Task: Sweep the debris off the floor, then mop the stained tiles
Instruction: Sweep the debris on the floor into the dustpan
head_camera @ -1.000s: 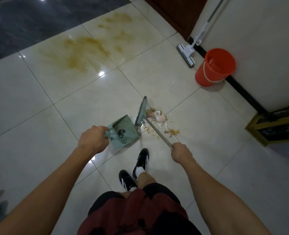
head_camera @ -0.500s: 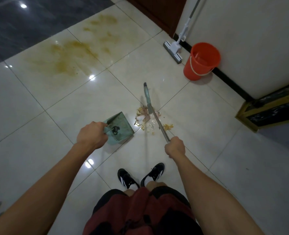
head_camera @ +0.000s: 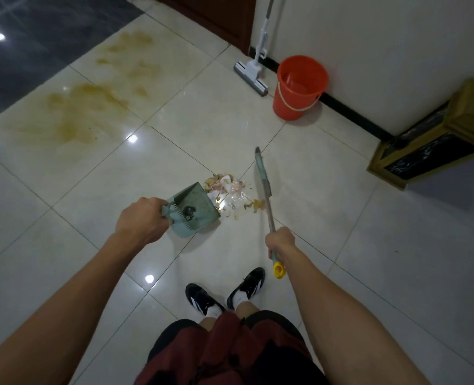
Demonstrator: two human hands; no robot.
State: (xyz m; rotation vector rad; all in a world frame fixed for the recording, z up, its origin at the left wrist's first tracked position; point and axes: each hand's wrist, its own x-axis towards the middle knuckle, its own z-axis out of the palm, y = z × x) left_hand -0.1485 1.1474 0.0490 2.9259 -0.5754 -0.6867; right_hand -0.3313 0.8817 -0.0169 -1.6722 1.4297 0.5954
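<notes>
So the left hand (head_camera: 141, 222) has its fingers curled tight round the handle of a pale green plastic dustpan (head_camera: 192, 213), which sits on the glossy cream floor tiles (head_camera: 369, 245) with its mouth pointing up and to the right. The small pile of debris (head_camera: 230, 190), bits of white paper, clear plastic and brownish scraps, lies right at the pan's open edge, with a few scraps already touching the lip. The right hand (head_camera: 280, 243) is gripping the thin metal pole of a green-headed broom (head_camera: 263, 176), fingers wrapped round it just above the yellow end cap. The broom head sits just beside the pile on its right side, turned edge-on; can't tell if the bristles are touching the floor.

Room-wise there's a fair stretch of bare tile on the right of the broom before you hit the gold-framed dark cabinet (head_camera: 436, 143) at the wall. Up ahead an orange plastic bucket (head_camera: 299, 87) stands against the white wall, and a white flat-head mop (head_camera: 251, 76) leans just beside it on its left, well apart from the pile. The yellow-brown stains (head_camera: 85, 107) spread over the tiles at upper left, near the edge where the cream tiles meet the dark grey flooring (head_camera: 35, 37). The person's black and white shoes (head_camera: 224, 293) are planted just behind the pan and broom.
</notes>
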